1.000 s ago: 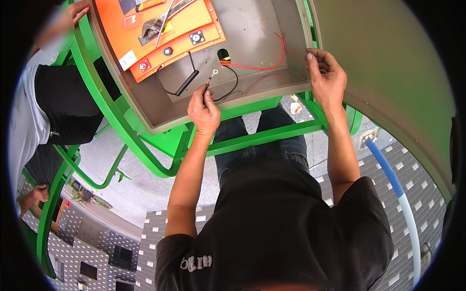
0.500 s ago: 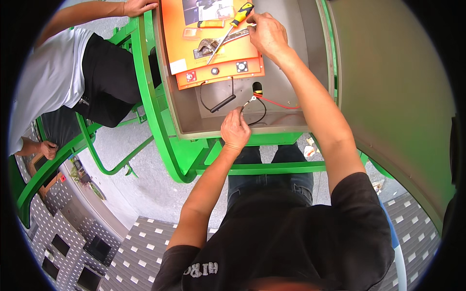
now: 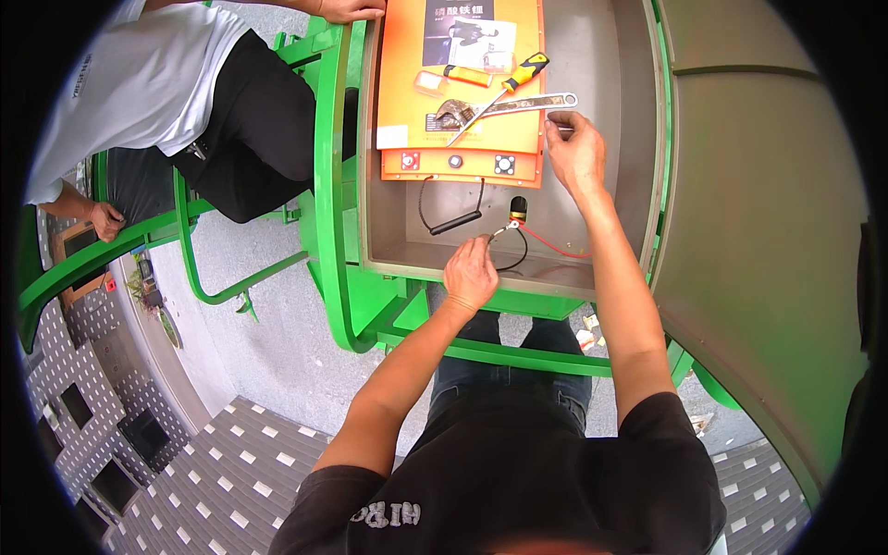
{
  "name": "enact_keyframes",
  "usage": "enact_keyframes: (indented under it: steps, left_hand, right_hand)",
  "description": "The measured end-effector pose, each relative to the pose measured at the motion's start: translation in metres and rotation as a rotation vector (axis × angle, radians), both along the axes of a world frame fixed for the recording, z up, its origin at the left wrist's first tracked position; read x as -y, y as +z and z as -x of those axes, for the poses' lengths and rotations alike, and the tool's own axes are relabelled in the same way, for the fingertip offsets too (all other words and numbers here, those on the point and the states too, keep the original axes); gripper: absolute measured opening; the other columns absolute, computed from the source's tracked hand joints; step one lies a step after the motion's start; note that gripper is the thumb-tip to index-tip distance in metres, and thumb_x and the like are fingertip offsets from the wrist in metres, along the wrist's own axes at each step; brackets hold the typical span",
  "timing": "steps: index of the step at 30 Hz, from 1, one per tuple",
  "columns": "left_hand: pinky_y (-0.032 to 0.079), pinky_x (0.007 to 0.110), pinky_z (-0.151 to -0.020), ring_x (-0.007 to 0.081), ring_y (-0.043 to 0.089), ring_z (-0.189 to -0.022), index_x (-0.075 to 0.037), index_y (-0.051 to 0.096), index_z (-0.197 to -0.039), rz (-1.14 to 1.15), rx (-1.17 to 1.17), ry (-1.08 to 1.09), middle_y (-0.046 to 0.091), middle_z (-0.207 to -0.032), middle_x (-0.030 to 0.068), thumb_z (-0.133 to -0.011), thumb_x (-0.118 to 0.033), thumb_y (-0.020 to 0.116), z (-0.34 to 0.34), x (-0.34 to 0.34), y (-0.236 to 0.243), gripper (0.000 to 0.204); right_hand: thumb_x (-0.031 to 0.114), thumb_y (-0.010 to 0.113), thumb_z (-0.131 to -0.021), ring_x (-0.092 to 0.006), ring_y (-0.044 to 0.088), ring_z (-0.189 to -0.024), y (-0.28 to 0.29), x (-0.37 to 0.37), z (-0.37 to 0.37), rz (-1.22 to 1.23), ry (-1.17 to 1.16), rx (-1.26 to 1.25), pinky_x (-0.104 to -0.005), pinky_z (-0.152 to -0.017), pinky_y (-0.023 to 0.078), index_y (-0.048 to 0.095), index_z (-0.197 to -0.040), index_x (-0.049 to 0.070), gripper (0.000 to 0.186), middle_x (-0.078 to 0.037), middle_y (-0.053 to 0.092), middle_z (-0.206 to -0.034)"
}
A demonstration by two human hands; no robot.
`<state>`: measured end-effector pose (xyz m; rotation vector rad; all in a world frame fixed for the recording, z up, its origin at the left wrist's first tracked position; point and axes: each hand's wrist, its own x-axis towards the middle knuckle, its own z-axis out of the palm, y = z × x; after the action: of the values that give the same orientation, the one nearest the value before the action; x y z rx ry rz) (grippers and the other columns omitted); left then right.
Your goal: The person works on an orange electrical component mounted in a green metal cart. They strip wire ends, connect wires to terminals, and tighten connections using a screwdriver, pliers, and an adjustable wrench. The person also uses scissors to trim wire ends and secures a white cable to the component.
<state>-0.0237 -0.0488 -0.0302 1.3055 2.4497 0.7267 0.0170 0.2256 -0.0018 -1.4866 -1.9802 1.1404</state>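
My left hand [image 3: 472, 274] is closed at the near edge of a metal box, pinching a thin black cable [image 3: 525, 248] close to its ring terminal [image 3: 513, 225]. My right hand [image 3: 579, 155] hovers inside the box, right of an orange battery case [image 3: 462, 129]. Its fingers are curled together; what they hold, if anything, is hidden. Just above those fingertips is the handle end of an adjustable wrench [image 3: 527, 104], lying on the case. A yellow-and-black screwdriver [image 3: 525, 72] rests across the wrench. A red cable [image 3: 555, 248] runs along the box floor beside the terminal.
The metal box [image 3: 592, 55] sits in a green frame [image 3: 328, 185], with its large door [image 3: 740, 185] swung out right. An orange tool handle [image 3: 468, 76] and small clear box [image 3: 430, 83] lie on the case. Another person's hand [image 3: 351, 9] grips the frame.
My right hand has come away from the wrench's end, toward me and right. My left hand still pinches the black cable. The whole view has shifted, so the box sits farther right.
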Motion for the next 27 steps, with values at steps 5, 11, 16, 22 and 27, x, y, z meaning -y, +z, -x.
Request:
enact_keyframes:
  steps: [5, 11, 16, 22, 27]
  left_hand:
    - [0.054, 0.049, -0.076, 0.0401, 0.066, -0.086, -0.003, 0.064, -0.111, -0.001, -0.045, 0.001, 0.066, -0.092, 0.0178, -0.087, -0.005, 0.059, -0.003, -0.002, 0.002, 0.024]
    - [0.055, 0.049, -0.074, 0.037, 0.069, -0.085, -0.01, 0.066, -0.108, -0.004, -0.034, -0.067, 0.07, -0.094, 0.0111, -0.084, -0.024, 0.072, -0.001, 0.009, -0.022, 0.028]
    - [0.054, 0.047, -0.071, 0.0359, 0.069, -0.082, -0.012, 0.062, -0.099, 0.024, 0.185, -0.042, 0.069, -0.089, 0.0078, -0.084, -0.03, 0.072, 0.009, 0.015, -0.045, 0.025]
    - [0.053, 0.054, -0.075, 0.0432, 0.066, -0.091, -0.007, 0.059, -0.099, 0.075, 0.115, -0.041, 0.067, -0.094, 0.0163, -0.09, -0.028, 0.063, 0.006, 0.009, -0.019, 0.024]
    - [0.055, 0.053, -0.079, 0.0431, 0.067, -0.093, -0.009, 0.063, -0.101, 0.084, 0.13, 0.079, 0.071, -0.097, 0.0174, -0.085, -0.025, 0.064, -0.004, 0.003, 0.011, 0.022]
  right_hand:
    - [0.013, 0.071, -0.092, -0.0242, 0.073, -0.079, 0.016, 0.061, -0.008, 0.116, -0.069, -0.261, -0.0377, -0.074, 0.057, 0.073, -0.101, 0.004, 0.013, -0.012, 0.071, -0.097]
    - [0.01, 0.072, -0.089, -0.0262, 0.073, -0.077, 0.051, 0.163, -0.03, 0.178, 0.018, -0.499, -0.0388, -0.07, 0.058, 0.071, -0.098, 0.004, 0.01, -0.011, 0.07, -0.092]
    - [0.012, 0.072, -0.088, -0.0291, 0.072, -0.077, 0.065, 0.209, -0.054, 0.253, 0.037, -0.476, -0.0392, -0.07, 0.058, 0.071, -0.098, 0.005, 0.011, -0.011, 0.069, -0.09]
    - [0.009, 0.071, -0.095, -0.0145, 0.07, -0.075, 0.053, 0.236, -0.064, 0.276, -0.133, -0.553, -0.0296, -0.068, 0.058, 0.07, -0.103, -0.002, 0.014, -0.009, 0.073, -0.091]
    - [0.019, 0.065, -0.103, -0.0131, 0.068, -0.074, 0.065, 0.225, -0.048, 0.69, -0.266, -0.859, -0.0251, -0.065, 0.057, 0.069, -0.107, -0.006, 0.026, -0.01, 0.073, -0.093]
